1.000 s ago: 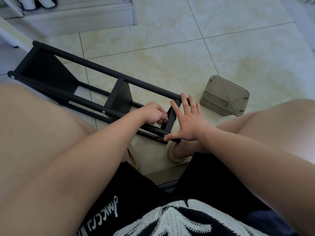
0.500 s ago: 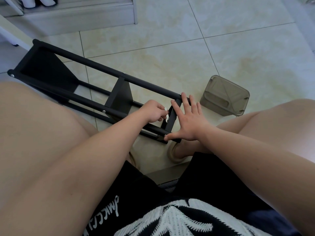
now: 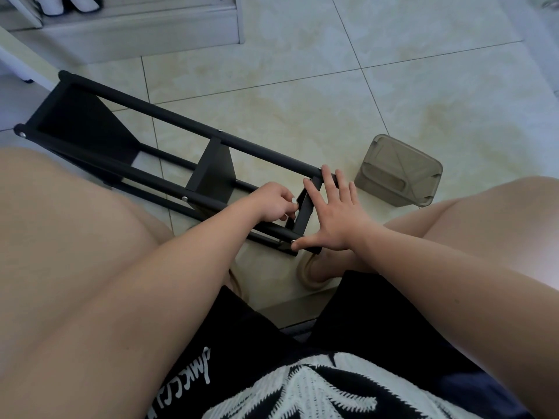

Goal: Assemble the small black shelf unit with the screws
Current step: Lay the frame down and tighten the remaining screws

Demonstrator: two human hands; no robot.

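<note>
The black shelf unit (image 3: 211,173) lies on its side on the tiled floor (image 3: 302,86). My right hand (image 3: 335,219) presses spread, straight fingers against its end panel (image 3: 305,214). My left hand (image 3: 273,201) curls behind that panel, and I cannot tell around what. A grey plastic container (image 3: 399,170) sits just beside.

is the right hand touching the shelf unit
Touching. The head view shows the right hand spread against the near end of the black shelf unit, thumb tip on its lower rail.
</note>
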